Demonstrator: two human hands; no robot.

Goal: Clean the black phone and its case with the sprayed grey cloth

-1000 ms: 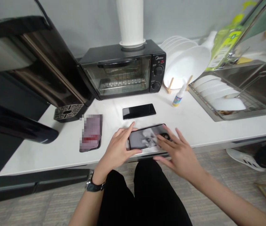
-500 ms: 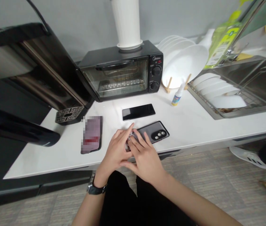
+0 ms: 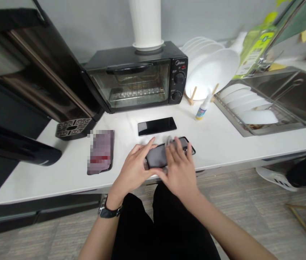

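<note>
1. A person bends to work at a white tabletop (image 3: 218, 144), both bare hands on a grey phone (image 3: 157, 157) at the front edge, a toaster oven (image 3: 139, 83) standing behind.

2. The work on the phone looks to be mid-course: a pale cloth (image 3: 168, 140), or perhaps a tissue, sits under the fingers against its surface. How much has been covered cannot be told, and nothing marks the job as finished. What is left, by this judgement, is at least whatever lies beneath the fingers.

3. The phone lies back up, slightly slanted, its grey panel smooth and framed in black. The dark camera block at its right end is mostly hidden by fingers. No smear can be made out; whether a case is fitted is unclear.

4. The left hand (image 3: 134, 168) is clamped across the phone's left end — thumb along the near edge, fingers at the far one. The right hand (image 3: 181, 173) presses its fingers over the cloth; whether they grip it cannot be told.

5. Beyond lies a black-screened phone (image 3: 157, 126), apart from the hands, with a small spray bottle (image 3: 201, 112) upright to its right.
</note>
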